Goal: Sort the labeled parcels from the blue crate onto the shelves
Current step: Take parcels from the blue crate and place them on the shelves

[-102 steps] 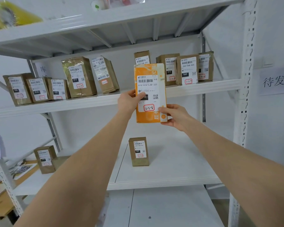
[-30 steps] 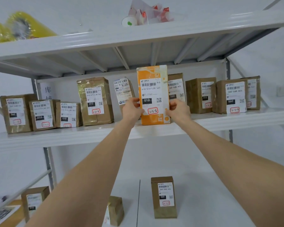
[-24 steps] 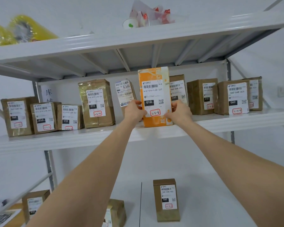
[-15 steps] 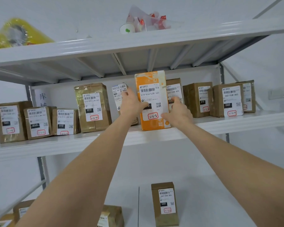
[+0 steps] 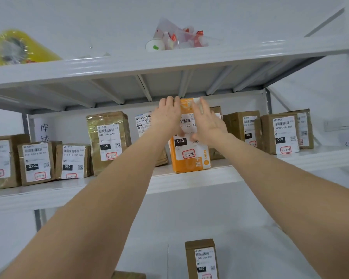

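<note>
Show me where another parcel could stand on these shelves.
Most room is on the lower shelf, bare on both sides of the lone 060 parcel. On the middle shelf, only the right end past the 060 parcels and the narrow front lip are bare. From the left 010 parcels to the orange parcel it is crowded.

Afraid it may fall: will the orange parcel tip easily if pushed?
Probably tippy: the orange parcel stands tall and narrow on its short end. Likely stiff: its edges look straight under the left hand and right hand.
</note>
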The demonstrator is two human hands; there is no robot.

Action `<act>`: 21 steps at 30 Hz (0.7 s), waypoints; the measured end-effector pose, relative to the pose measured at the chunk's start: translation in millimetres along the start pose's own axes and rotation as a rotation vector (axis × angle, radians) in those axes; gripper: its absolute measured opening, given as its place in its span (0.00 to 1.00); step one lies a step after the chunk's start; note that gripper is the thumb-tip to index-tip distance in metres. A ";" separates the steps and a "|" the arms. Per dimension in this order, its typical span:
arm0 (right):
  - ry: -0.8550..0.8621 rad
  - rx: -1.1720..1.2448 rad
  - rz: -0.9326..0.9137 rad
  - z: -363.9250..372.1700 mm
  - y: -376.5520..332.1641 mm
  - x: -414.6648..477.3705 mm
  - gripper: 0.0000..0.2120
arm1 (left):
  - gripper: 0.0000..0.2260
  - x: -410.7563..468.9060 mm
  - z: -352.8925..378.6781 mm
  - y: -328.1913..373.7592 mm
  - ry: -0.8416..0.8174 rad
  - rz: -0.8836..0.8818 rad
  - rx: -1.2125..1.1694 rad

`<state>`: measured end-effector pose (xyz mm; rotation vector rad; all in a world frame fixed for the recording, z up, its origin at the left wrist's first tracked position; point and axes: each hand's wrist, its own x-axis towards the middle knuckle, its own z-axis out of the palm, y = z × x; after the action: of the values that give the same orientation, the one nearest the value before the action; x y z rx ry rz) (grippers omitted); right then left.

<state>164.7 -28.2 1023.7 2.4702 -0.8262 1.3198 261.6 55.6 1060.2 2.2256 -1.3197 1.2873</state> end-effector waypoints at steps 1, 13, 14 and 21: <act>-0.009 0.006 0.003 2.0 -1.0 -0.5 0.47 | 0.52 0.9 1.8 0.2 0.002 0.005 -0.015; 0.024 -0.035 0.036 36.3 -4.6 8.7 0.40 | 0.47 18.6 34.4 -11.4 -0.014 0.028 -0.133; 0.034 -0.049 0.039 40.7 -5.7 10.7 0.40 | 0.47 19.5 37.7 -12.7 -0.012 0.021 -0.150; 0.061 -0.094 0.038 70.5 -9.6 21.7 0.35 | 0.46 28.7 57.7 -20.4 -0.017 0.007 -0.189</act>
<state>228.6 -59.4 1001.8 2.3419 -0.9028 1.3305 316.1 16.1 1053.8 2.1085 -1.3946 1.0977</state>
